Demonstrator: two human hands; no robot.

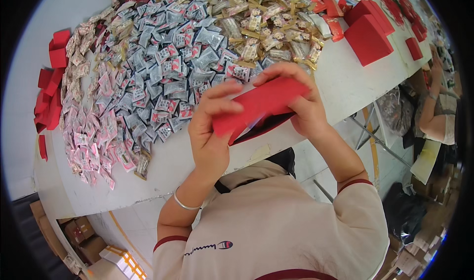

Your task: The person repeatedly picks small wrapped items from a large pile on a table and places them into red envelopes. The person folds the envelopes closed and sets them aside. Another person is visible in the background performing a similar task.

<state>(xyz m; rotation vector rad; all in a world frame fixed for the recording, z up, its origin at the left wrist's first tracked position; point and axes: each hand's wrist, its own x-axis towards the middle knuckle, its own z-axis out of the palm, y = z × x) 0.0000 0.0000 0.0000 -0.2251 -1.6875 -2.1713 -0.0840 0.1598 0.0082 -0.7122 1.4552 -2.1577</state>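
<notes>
Between my two hands, above the table's front edge, is a red paper box [269, 101]. Its near side gapes, and a dark inside shows below the raised red panel. My left hand [211, 119] grips the box's left end, the fingers slightly smeared by motion. At the other end my right hand [306, 100] has its fingers over the top edge and the thumb against the near face. Just beyond the box lies a big heap of small wrapped snacks, with grey-and-red packets [173, 87] in the middle and gold-wrapped pieces [266, 28] farther back.
Pink packets [94, 137] spread over the left of the white table [113, 191]. Red boxes [368, 38] stand at the far right, others [49, 97] along the left edge. Another person's arm [432, 117] shows at right. Cardboard boxes [84, 235] sit below the table.
</notes>
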